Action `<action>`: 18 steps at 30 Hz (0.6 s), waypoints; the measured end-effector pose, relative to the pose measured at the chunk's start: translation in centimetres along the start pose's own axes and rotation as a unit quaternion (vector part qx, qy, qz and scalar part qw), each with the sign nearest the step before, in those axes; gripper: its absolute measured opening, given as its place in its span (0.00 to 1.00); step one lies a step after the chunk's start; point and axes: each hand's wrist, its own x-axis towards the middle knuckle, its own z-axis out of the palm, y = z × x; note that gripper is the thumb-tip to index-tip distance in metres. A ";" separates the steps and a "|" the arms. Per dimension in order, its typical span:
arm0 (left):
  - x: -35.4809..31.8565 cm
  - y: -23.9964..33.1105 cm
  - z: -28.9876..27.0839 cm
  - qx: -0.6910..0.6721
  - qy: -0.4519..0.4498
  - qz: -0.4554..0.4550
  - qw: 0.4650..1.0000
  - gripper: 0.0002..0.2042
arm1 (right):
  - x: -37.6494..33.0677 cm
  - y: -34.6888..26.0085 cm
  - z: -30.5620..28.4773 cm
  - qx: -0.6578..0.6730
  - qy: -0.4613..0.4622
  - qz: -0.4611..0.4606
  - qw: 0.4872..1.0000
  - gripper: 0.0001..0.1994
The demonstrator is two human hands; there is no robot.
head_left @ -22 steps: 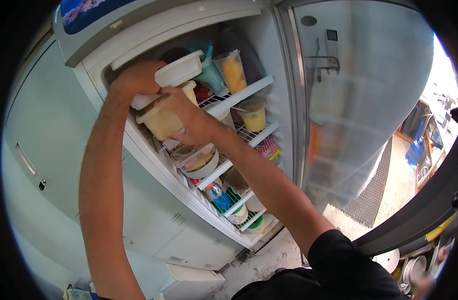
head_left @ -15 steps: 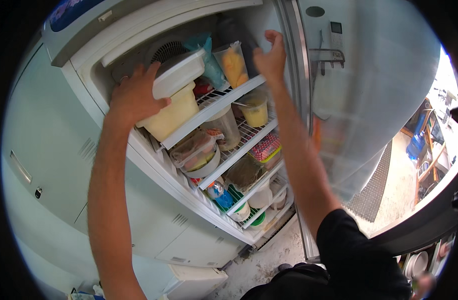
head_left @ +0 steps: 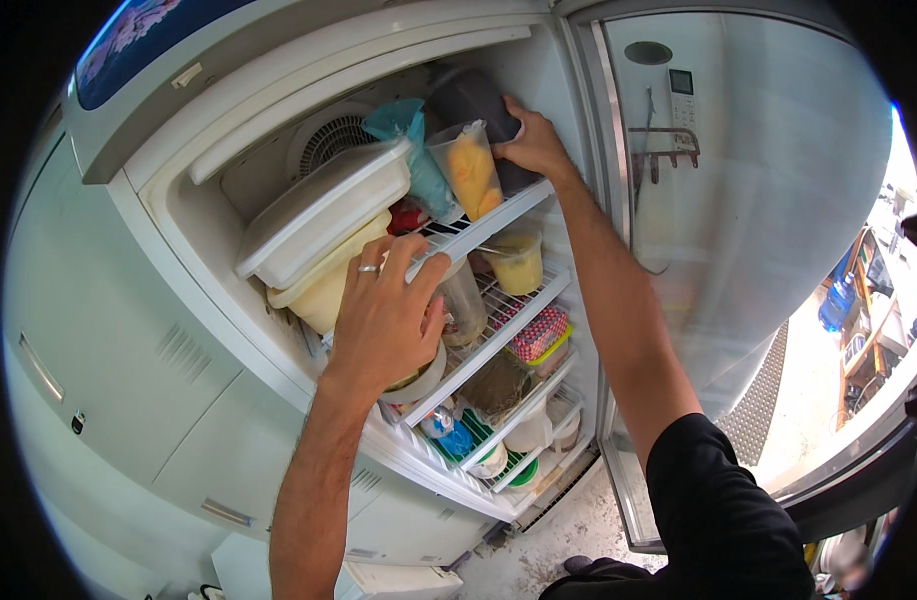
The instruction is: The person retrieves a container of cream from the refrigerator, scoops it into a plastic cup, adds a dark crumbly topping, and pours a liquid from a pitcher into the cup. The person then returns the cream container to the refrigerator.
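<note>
At the upper right of the open refrigerator, my right hand [head_left: 536,145] wraps round the side of a dark grey rounded container [head_left: 470,102] on the top shelf. My left hand [head_left: 393,310], a ring on one finger, is in front of the top shelf's edge with its fingers bent and apart, holding nothing. Behind it, a white lidded tub [head_left: 328,205] rests tilted on a cream tub [head_left: 330,285]. Between the tubs and the dark container are a teal plastic bag [head_left: 418,150] and a clear cup of orange-yellow pieces [head_left: 471,172].
Lower shelves hold a yellow-filled cup [head_left: 518,265], a pink checked box [head_left: 538,333] and several other containers. The glass door [head_left: 748,230] stands open on the right, with a remote control [head_left: 682,98] near its top. Pale green cabinets [head_left: 108,330] are on the left.
My left hand has come off the tubs and moved down and right to the shelf edge. My right hand has closed round the dark grey container. The white tub has shifted left.
</note>
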 end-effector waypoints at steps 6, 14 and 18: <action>-0.9 0.4 -0.4 -0.049 0.007 -0.017 0.999 0.20 | 2.1 -3.9 -3.3 -0.119 -0.010 -0.014 0.993 0.42; -5.9 4.4 -0.2 -0.175 0.009 -0.057 0.983 0.18 | -7.6 -10.0 -7.6 -0.344 0.111 0.019 0.932 0.38; -13.5 9.6 3.0 -0.369 -0.007 -0.158 0.916 0.16 | -20.8 -14.4 -10.1 -0.286 0.211 0.048 0.933 0.40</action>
